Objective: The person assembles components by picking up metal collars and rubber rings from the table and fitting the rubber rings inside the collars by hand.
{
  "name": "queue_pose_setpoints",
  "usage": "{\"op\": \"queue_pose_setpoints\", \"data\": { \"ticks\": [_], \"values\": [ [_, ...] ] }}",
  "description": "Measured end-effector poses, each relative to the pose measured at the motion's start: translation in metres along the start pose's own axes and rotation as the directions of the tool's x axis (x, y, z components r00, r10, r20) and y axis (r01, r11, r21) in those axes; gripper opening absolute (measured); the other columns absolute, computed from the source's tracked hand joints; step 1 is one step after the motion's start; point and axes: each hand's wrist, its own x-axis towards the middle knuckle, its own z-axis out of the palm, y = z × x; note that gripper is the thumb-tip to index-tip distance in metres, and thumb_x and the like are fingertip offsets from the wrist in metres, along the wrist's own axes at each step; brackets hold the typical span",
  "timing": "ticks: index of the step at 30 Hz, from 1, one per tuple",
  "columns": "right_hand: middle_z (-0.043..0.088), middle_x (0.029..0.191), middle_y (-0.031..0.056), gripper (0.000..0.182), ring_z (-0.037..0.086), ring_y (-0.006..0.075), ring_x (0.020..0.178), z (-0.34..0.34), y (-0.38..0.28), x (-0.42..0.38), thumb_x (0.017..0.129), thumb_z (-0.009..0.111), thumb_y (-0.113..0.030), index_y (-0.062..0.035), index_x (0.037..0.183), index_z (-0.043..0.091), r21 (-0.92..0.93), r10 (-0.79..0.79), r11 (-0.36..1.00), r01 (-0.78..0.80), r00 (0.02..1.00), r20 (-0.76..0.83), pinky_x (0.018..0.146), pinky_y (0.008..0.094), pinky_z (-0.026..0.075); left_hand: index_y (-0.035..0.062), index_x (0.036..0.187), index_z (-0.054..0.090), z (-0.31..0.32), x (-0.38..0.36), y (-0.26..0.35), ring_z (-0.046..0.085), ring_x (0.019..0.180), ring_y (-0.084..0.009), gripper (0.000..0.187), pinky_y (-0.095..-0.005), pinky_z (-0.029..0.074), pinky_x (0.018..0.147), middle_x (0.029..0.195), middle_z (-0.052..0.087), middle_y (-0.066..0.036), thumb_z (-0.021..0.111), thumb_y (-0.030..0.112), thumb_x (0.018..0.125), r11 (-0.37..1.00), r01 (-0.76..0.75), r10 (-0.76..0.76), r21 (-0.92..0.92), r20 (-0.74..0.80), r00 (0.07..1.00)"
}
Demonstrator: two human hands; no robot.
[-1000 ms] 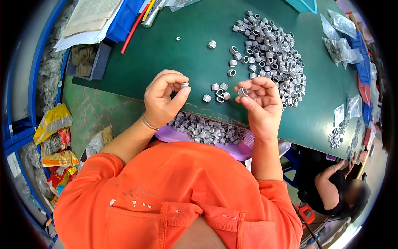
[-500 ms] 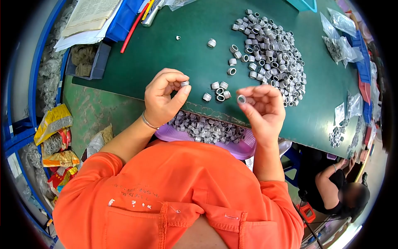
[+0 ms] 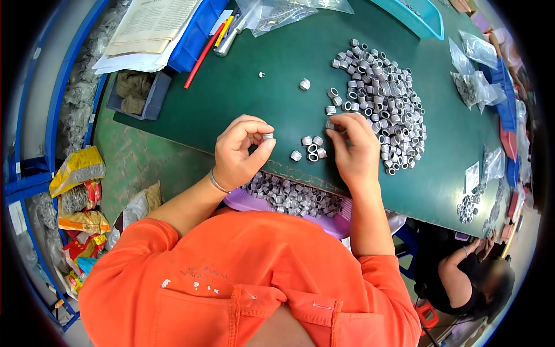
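Note:
My left hand [image 3: 241, 151] is closed, pinching a small grey ribbed ring [image 3: 267, 136] between thumb and fingertips above the table's near edge. My right hand [image 3: 355, 147] is lower at the table, its thumb and fingers closed on another grey ring [image 3: 330, 124], partly covered by the fingertips. Between the hands lies a small group of rings [image 3: 313, 148]. Beyond and right of my right hand spreads a large heap of the same rings [image 3: 393, 98]. One ring [image 3: 304, 84] lies apart, farther back.
A purple basket [image 3: 245, 200] full of rings sits below the table edge, against my body. Pens [image 3: 200, 63], a blue bin [image 3: 196, 37], papers and plastic bags lie at the back left. A turquoise basket [image 3: 425, 26] stands at the back. Another person [image 3: 459, 277] sits at lower right.
My right hand has moved forward and slightly left, down towards the loose rings, and its fingers now close near the table. My left hand keeps its ring. The view has shifted a little.

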Motion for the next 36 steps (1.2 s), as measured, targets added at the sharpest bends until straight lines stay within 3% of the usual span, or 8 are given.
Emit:
{"op": "queue_pose_setpoints", "data": {
  "ticks": [4, 12, 20, 24, 28, 30, 32, 36],
  "values": [
    [0.063, 0.093, 0.0124, 0.02, 0.064, 0.0176, 0.085, -0.013, -0.005, -0.011, 0.08, 0.056, 0.013, 0.0069, 0.099, 0.058, 0.735, 0.382, 0.519, -0.438, 0.887, 0.259, 0.075, 0.0262, 0.053, -0.0049, 0.094, 0.056, 0.005, -0.001, 0.001, 0.054, 0.073, -0.0089, 0.018, -0.0194, 0.046, 0.062, 0.094, 0.054, -0.009, 0.062, -0.006, 0.077, 0.999, 0.024, -0.026, -0.029, -0.058, 0.998],
    [0.064, 0.096, 0.0161, 0.018, 0.065, 0.0217, 0.087, -0.02, -0.017, -0.021, 0.08, 0.058, 0.01, 0.0089, 0.099, 0.057, 0.831, 0.299, 0.341, -0.439, 0.889, 0.346, 0.076, 0.0295, 0.054, -0.0057, 0.099, 0.052, 0.001, -0.001, -0.001, 0.054, 0.075, -0.0116, 0.017, -0.0227, 0.048, 0.063, 0.098, 0.05, -0.011, 0.054, -0.009, 0.082, 0.999, -0.014, 0.014, -0.029, 0.007, 1.0],
    [0.059, 0.087, 0.0126, 0.018, 0.059, 0.0249, 0.079, -0.018, -0.023, -0.006, 0.074, 0.06, 0.006, -0.0008, 0.091, 0.063, 0.238, -0.058, 0.971, -0.012, 0.958, 0.282, 0.068, 0.0314, 0.048, -0.0061, 0.098, 0.053, 0.002, -0.001, 0.001, 0.054, 0.076, -0.0112, 0.017, -0.0229, 0.049, 0.064, 0.098, 0.05, -0.011, 0.054, -0.009, 0.082, 1.0, 0.003, -0.004, -0.03, -0.006, 1.0],
    [0.054, 0.084, 0.0131, 0.019, 0.052, 0.0297, 0.079, 0.01, 0.004, 0.016, 0.074, 0.061, 0.003, -0.0005, 0.093, 0.06, -0.274, -0.144, 0.952, 0.135, 0.989, -0.014, 0.069, 0.0371, 0.044, -0.0049, 0.095, 0.056, 0.005, -0.001, 0.001, 0.054, 0.073, -0.0086, 0.018, -0.0194, 0.047, 0.063, 0.094, 0.053, -0.009, 0.061, -0.007, 0.078, 0.997, 0.033, -0.039, -0.076, -0.074, 0.996],
    [0.056, 0.087, 0.0132, 0.018, 0.054, 0.0276, 0.079, 0.005, 0.004, 0.008, 0.073, 0.062, 0.004, 0.0002, 0.09, 0.059, -0.25, -0.159, 0.955, 0.159, 0.987, 0.024, 0.07, 0.0332, 0.045, -0.0049, 0.094, 0.056, 0.005, -0.001, 0.002, 0.054, 0.073, -0.0086, 0.018, -0.0193, 0.047, 0.063, 0.094, 0.053, -0.009, 0.062, -0.007, 0.078, 0.997, 0.033, -0.039, -0.064, -0.08, 0.996],
    [0.059, 0.092, 0.01, 0.018, 0.057, 0.0205, 0.08, -0.002, 0.0, 0.003, 0.072, 0.063, 0.007, 0.0002, 0.088, 0.058, 0.191, 0.104, 0.975, -0.109, 0.994, 0.036, 0.07, 0.0275, 0.046, -0.005, 0.094, 0.056, 0.006, -0.001, 0.003, 0.054, 0.073, -0.0086, 0.017, -0.0193, 0.047, 0.063, 0.094, 0.053, -0.009, 0.062, -0.007, 0.078, 0.998, 0.024, -0.029, -0.064, -0.073, 0.997],
    [0.062, 0.092, 0.0065, 0.023, 0.059, 0.012, 0.082, -0.006, -0.008, -0.002, 0.075, 0.061, 0.012, 0.0009, 0.095, 0.06, 0.704, 0.343, 0.637, -0.312, 0.934, 0.103, 0.072, 0.0236, 0.049, -0.0051, 0.094, 0.056, 0.006, -0.001, 0.002, 0.054, 0.073, -0.0086, 0.017, -0.0192, 0.047, 0.063, 0.094, 0.053, -0.009, 0.062, -0.007, 0.077, 0.998, 0.024, -0.029, -0.065, -0.077, 0.997],
    [0.062, 0.097, 0.0143, 0.025, 0.063, 0.0198, 0.088, -0.015, -0.003, -0.014, 0.076, 0.06, 0.013, 0.0057, 0.1, 0.059, 0.849, 0.324, 0.329, -0.414, 0.894, 0.31, 0.078, 0.0277, 0.052, -0.0051, 0.094, 0.056, 0.006, -0.001, 0.002, 0.055, 0.073, -0.0086, 0.018, -0.019, 0.047, 0.063, 0.094, 0.053, -0.009, 0.062, -0.007, 0.077, 0.998, 0.017, -0.021, -0.054, -0.082, 0.996]
  ]
}}
